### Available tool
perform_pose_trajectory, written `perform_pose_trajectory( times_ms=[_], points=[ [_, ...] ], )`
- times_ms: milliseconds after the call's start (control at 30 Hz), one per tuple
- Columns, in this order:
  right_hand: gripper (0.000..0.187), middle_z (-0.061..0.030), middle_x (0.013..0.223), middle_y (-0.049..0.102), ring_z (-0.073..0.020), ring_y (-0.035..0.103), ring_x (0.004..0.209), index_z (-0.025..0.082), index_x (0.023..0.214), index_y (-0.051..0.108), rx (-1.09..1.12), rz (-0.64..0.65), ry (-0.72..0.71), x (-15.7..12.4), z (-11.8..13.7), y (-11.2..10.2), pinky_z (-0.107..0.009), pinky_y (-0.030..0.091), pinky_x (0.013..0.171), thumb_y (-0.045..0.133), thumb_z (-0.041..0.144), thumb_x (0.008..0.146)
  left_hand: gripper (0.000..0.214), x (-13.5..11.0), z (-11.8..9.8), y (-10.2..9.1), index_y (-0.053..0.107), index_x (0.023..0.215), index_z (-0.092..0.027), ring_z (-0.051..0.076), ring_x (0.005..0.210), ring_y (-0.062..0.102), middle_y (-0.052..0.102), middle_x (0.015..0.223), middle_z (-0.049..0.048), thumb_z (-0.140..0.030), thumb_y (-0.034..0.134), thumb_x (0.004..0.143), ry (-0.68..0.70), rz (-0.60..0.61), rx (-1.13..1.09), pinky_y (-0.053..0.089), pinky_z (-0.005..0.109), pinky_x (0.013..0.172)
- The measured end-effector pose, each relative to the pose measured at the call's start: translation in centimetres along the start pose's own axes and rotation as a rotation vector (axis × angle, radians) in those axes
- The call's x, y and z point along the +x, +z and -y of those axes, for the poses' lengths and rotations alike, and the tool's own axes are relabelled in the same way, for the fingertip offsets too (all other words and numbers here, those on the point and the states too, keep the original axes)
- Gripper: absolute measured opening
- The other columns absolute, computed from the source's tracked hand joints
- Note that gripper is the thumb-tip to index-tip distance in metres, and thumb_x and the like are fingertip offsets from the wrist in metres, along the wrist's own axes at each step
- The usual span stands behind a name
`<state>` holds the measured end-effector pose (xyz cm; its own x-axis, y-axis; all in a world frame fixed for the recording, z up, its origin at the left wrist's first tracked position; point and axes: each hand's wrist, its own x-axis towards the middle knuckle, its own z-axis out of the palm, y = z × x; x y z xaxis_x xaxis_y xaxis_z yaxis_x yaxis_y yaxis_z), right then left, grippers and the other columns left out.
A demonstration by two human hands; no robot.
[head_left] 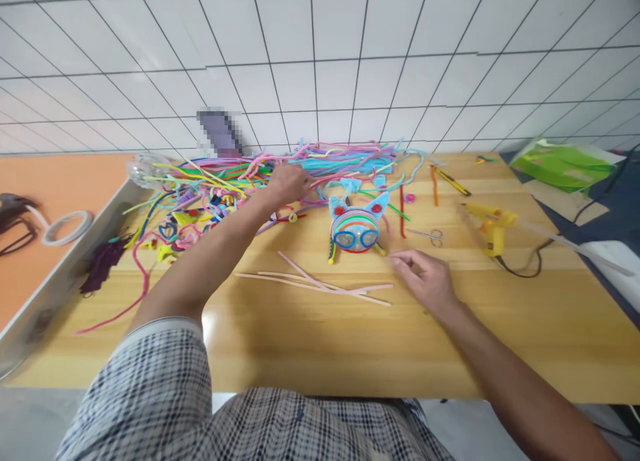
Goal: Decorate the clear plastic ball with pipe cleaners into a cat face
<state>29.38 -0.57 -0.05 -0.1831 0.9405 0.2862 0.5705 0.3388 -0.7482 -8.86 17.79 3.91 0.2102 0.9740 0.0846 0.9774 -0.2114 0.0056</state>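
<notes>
My left hand (290, 183) reaches into the long heap of pipe cleaners (345, 162) at the back of the table. Its fingers are closed, and what they grip among the strands is hidden. On the right, my right hand (425, 278) rests low over the table, fingers loosely bent with a gap at the thumb and nothing visible in it. Just beyond it stands a pipe-cleaner animal head (356, 231) with blue pointed ears, red ear spots and blue-ringed eyes. Several pale pink pipe cleaners (320, 288) lie crossed in front, between my arms.
Small coloured pieces (185, 228) are piled at the left. Scissors (425, 235), a yellow utility knife (453, 181) and a yellow glue gun (493, 228) with a cord lie on the right. A tape roll (67, 228) sits on the orange surface. A tiled wall (340, 41) stands behind.
</notes>
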Motion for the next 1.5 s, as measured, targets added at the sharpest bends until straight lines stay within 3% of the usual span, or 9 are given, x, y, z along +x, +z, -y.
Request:
perform_pose_trajectory(
  times_ms=[300, 467, 600, 800, 967, 1067, 1233, 1367, 1500],
  points=[
    [0.021, -0.0023, 0.081, 0.088, -0.0266, 0.083, 0.073, 0.035, 0.091, 0.089, -0.018, 0.002, 0.061, 0.3, -0.6, -0.4, -0.039, 0.065, 0.068, 0.071, 0.044, 0.098, 0.033, 2.3, 0.4, 1.8, 0.094, 0.114, -0.016, 0.048, 0.129, 0.083, 0.09, 0.129, 0.0257, -0.029, 0.066, 0.103, -0.094, 0.002, -0.048, 0.062, 0.056, 0.112],
    [0.021, -0.0028, 0.083, 0.089, -0.0274, 0.084, 0.075, 0.035, 0.092, 0.09, -0.039, 0.019, 0.057, 0.5, -0.7, -0.4, -0.042, 0.068, 0.076, 0.071, 0.045, 0.098, 0.038, 1.4, 1.3, -1.1, 0.092, 0.123, -0.016, 0.05, 0.135, 0.08, 0.088, 0.134, 0.0248, -0.023, 0.061, 0.103, -0.143, -0.029, -0.057, 0.057, 0.064, 0.119],
    [0.022, -0.004, 0.085, 0.089, -0.0283, 0.084, 0.078, 0.034, 0.093, 0.09, -0.069, 0.029, 0.083, 0.6, -1.1, -0.5, -0.042, 0.068, 0.078, 0.071, 0.045, 0.098, 0.036, -0.2, 1.7, -4.7, 0.088, 0.135, -0.014, 0.034, 0.134, 0.075, 0.087, 0.144, 0.016, -0.02, 0.059, 0.113, -0.202, -0.051, 0.031, 0.058, 0.056, 0.126],
    [0.021, -0.0046, 0.083, 0.086, -0.0272, 0.08, 0.075, 0.031, 0.101, 0.09, -0.091, -0.043, 0.087, 0.8, -2.7, -0.4, -0.041, 0.063, 0.077, 0.073, 0.044, 0.101, 0.045, -6.5, 3.1, -11.2, 0.082, 0.148, 0.001, 0.034, 0.137, 0.076, 0.086, 0.14, 0.0156, -0.017, 0.06, 0.114, -0.36, -0.127, 0.052, 0.059, 0.058, 0.129],
    [0.018, -0.0016, 0.079, 0.085, -0.0231, 0.077, 0.071, 0.029, 0.098, 0.088, -0.002, -0.102, 0.015, 1.1, -3.5, -0.2, -0.036, 0.06, 0.073, 0.078, 0.044, 0.098, 0.035, -16.2, 4.9, -15.0, 0.089, 0.128, -0.011, 0.009, 0.08, 0.048, 0.071, 0.092, -0.0019, -0.033, 0.075, 0.105, -0.507, -0.353, -0.311, 0.064, 0.035, 0.104],
    [0.017, -0.0012, 0.078, 0.086, -0.0219, 0.076, 0.069, 0.029, 0.098, 0.089, 0.002, -0.11, 0.004, 1.2, -3.2, -0.2, -0.035, 0.057, 0.07, 0.078, 0.041, 0.097, 0.031, -21.2, 4.5, -13.7, 0.087, 0.121, -0.013, 0.008, 0.083, 0.058, 0.072, 0.091, -0.0043, -0.035, 0.081, 0.1, -0.391, -0.331, -0.54, 0.055, 0.029, 0.091],
    [0.018, -0.0017, 0.078, 0.085, -0.0217, 0.074, 0.068, 0.028, 0.096, 0.088, -0.023, -0.118, -0.019, 1.4, -3.0, -0.1, -0.036, 0.057, 0.072, 0.076, 0.041, 0.097, 0.029, -25.2, 0.4, -6.2, 0.084, 0.101, -0.015, 0.015, 0.086, 0.068, 0.083, 0.095, 0.0026, -0.042, 0.072, 0.1, -0.112, 0.135, -0.666, 0.055, 0.031, 0.084],
    [0.013, -0.0007, 0.08, 0.084, -0.0219, 0.076, 0.07, 0.029, 0.096, 0.085, -0.062, -0.121, 0.018, 1.7, -3.8, 0.0, -0.036, 0.061, 0.075, 0.077, 0.039, 0.1, 0.03, -25.9, -1.8, -1.1, 0.089, 0.103, -0.019, 0.021, 0.088, 0.074, 0.086, 0.1, 0.0079, -0.039, 0.066, 0.104, 0.033, 0.16, -0.515, 0.053, 0.033, 0.083],
    [0.012, -0.0019, 0.082, 0.084, -0.0243, 0.078, 0.073, 0.029, 0.096, 0.083, -0.086, -0.13, 0.039, 2.1, -4.5, 0.0, -0.041, 0.064, 0.079, 0.078, 0.037, 0.102, 0.033, -26.3, -2.0, 0.5, 0.092, 0.111, -0.019, 0.024, 0.091, 0.077, 0.086, 0.102, 0.0098, -0.037, 0.065, 0.11, 0.056, 0.131, -0.41, 0.052, 0.034, 0.084]
  ],
)
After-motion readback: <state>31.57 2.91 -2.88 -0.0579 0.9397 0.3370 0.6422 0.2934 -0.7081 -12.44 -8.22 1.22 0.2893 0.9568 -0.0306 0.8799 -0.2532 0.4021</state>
